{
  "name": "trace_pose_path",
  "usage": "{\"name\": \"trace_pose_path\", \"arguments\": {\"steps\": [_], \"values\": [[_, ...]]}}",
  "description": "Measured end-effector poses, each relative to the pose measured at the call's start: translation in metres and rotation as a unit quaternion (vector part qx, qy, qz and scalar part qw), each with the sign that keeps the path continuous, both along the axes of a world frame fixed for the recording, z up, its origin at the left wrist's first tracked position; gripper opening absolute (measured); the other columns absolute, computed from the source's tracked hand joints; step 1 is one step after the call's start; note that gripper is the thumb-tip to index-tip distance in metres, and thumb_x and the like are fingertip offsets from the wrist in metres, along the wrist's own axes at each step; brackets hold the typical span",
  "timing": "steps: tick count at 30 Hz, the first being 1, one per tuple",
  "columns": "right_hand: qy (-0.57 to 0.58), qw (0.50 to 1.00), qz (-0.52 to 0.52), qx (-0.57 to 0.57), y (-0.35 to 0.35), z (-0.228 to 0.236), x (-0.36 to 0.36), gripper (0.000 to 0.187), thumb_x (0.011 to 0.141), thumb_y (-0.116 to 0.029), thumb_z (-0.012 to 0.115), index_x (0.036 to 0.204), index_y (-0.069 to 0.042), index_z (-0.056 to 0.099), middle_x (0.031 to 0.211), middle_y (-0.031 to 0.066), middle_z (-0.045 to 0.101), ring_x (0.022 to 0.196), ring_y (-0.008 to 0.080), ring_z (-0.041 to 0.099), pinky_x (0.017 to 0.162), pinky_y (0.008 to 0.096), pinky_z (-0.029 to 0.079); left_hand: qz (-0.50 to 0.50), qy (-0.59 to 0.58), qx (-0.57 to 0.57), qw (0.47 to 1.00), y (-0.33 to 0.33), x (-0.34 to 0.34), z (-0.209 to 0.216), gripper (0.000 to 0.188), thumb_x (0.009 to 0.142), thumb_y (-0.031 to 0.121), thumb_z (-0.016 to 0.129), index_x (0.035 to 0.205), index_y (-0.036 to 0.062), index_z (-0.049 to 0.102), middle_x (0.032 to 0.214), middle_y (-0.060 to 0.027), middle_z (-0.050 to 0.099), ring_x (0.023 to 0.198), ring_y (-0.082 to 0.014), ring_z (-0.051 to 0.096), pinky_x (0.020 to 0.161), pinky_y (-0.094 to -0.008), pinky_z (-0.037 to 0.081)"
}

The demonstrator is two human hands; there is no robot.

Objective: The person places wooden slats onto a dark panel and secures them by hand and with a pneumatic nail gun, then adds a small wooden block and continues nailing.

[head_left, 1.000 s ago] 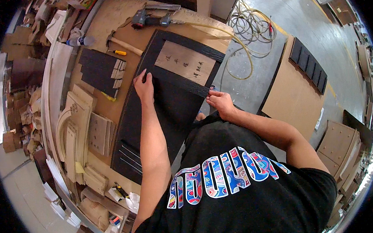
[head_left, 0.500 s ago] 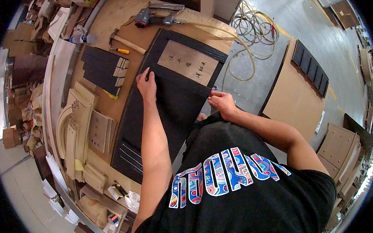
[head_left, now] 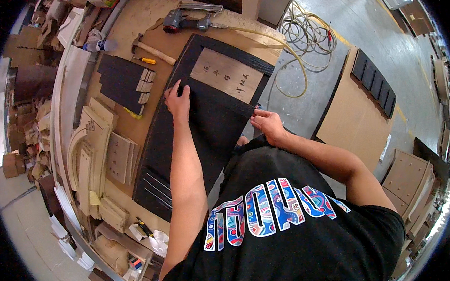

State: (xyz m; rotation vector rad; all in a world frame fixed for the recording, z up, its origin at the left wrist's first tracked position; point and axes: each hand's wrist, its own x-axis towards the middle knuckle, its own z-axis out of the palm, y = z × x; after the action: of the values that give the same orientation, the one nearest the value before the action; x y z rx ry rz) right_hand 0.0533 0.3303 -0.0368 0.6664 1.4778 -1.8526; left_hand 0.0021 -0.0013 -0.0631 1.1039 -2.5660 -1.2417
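A long black panel [head_left: 204,136] lies across the workbench in front of me, with a bare wooden board [head_left: 226,75] set within its far part and handwriting on that board. A black crosspiece [head_left: 217,96] runs along the near side of the board. At its left end, my left hand [head_left: 178,103] rests on the panel, thumb and forefinger apart. My right hand [head_left: 269,124] pinches the crosspiece's right end, at the panel's edge. Several thin pale strips [head_left: 158,189] show on the panel's near end.
Beyond the panel lie a nail gun [head_left: 186,23] with a yellow hose, a hammer [head_left: 154,51] and a yellow screwdriver [head_left: 145,60]. Black slats [head_left: 122,79] and cream mouldings [head_left: 90,147] sit left. Coiled hose [head_left: 308,32] and a leaning brown board [head_left: 353,118] are right.
My left thumb has moved slightly away from the forefinger. My right hand keeps its pinch at the same place, and the panel looks unmoved.
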Motion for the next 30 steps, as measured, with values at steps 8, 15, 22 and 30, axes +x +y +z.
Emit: {"name": "trace_pose_path", "arguments": {"steps": [8, 15, 22, 30], "values": [[0.026, 0.999, 0.022, -0.015, 0.005, -0.011, 0.002, 0.053, 0.097, 0.000, 0.064, 0.145, 0.017, 0.050, 0.130, 0.0202, 0.065, 0.111, 0.0235, 0.067, 0.098, 0.0337, 0.058, -0.053, -0.022, -0.075, 0.996, 0.005, 0.001, 0.002, 0.060, 0.093, 0.041, 0.076, 0.149, 0.0245, 0.061, 0.142, -0.0106, 0.056, 0.132, -0.0347, 0.051, 0.114, -0.0533, 0.040], [-0.021, 0.999, -0.050, 0.009, 0.016, -0.001, -0.007, 0.038, 0.093, 0.001, 0.062, 0.130, 0.008, 0.063, 0.113, 0.0115, 0.069, 0.104, 0.0198, 0.067, 0.093, 0.0306, 0.055, 0.008, 0.176, -0.064, 0.982, 0.060, 0.042, -0.001, 0.091, 0.095, 0.037, 0.076, 0.163, -0.0006, 0.028, 0.157, -0.0286, 0.039, 0.144, -0.0424, 0.042, 0.122, -0.0527, 0.031], [0.459, 0.817, 0.280, 0.207, 0.030, 0.032, -0.091, 0.045, 0.091, 0.001, 0.063, 0.135, -0.006, 0.066, 0.128, 0.0179, 0.067, 0.120, 0.0362, 0.064, 0.104, 0.0400, 0.052, -0.245, 0.107, -0.192, 0.944, 0.170, 0.111, 0.021, 0.108, 0.082, 0.062, 0.080, 0.161, 0.0027, 0.036, 0.167, -0.0332, 0.027, 0.156, -0.0488, 0.024, 0.128, -0.0584, 0.017], [0.654, 0.459, 0.593, 0.099, -0.022, 0.028, -0.165, 0.047, 0.087, 0.001, 0.057, 0.131, -0.009, 0.069, 0.133, 0.0143, 0.066, 0.125, 0.0346, 0.062, 0.106, 0.0444, 0.052, -0.143, 0.099, -0.296, 0.939, 0.215, 0.115, -0.008, 0.099, 0.082, 0.061, 0.080, 0.159, 0.0096, 0.045, 0.161, -0.0342, 0.038, 0.151, -0.0497, 0.036, 0.124, -0.0592, 0.030]]}}
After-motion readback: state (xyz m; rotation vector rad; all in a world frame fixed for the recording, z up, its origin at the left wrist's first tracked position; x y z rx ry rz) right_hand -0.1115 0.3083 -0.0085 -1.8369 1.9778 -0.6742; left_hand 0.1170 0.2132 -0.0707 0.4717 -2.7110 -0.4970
